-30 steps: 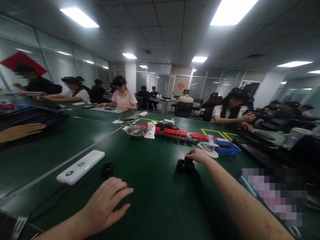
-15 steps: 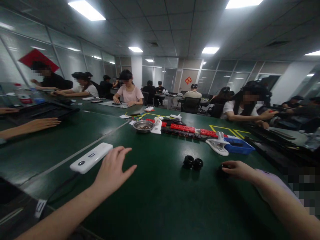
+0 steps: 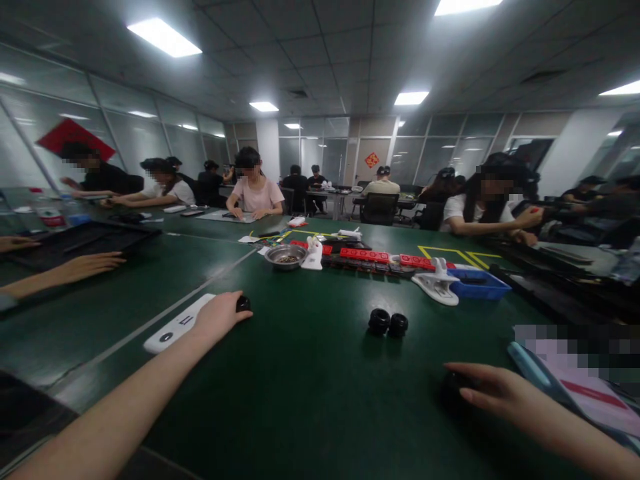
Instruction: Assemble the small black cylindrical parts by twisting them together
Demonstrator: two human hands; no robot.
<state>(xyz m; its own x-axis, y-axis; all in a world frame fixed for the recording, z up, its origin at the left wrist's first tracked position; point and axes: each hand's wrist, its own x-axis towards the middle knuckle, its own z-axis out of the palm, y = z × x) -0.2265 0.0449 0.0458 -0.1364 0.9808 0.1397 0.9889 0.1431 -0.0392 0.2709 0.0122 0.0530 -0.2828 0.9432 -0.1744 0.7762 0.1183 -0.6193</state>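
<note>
The left hand [image 3: 219, 316] is resting on the green surface [image 3: 310, 400], its fingers curled over a small black ring [image 3: 243, 304] that is peeking out just past the fingertips; they are closing on it, touching it, though how firm the hold is cannot be told. A white flat device [image 3: 173, 327] is lying just beside that hand, on its left, its long axis running away toward the far side. The right hand [image 3: 493, 393] is lying low at the near right, fingers pointing left and bent over another black ring [image 3: 453, 387], mostly hiding it. Two more black rings [image 3: 388, 323], touching each other, are sitting between the hands, farther out, and nearer to the right hand than to the left.
</note>
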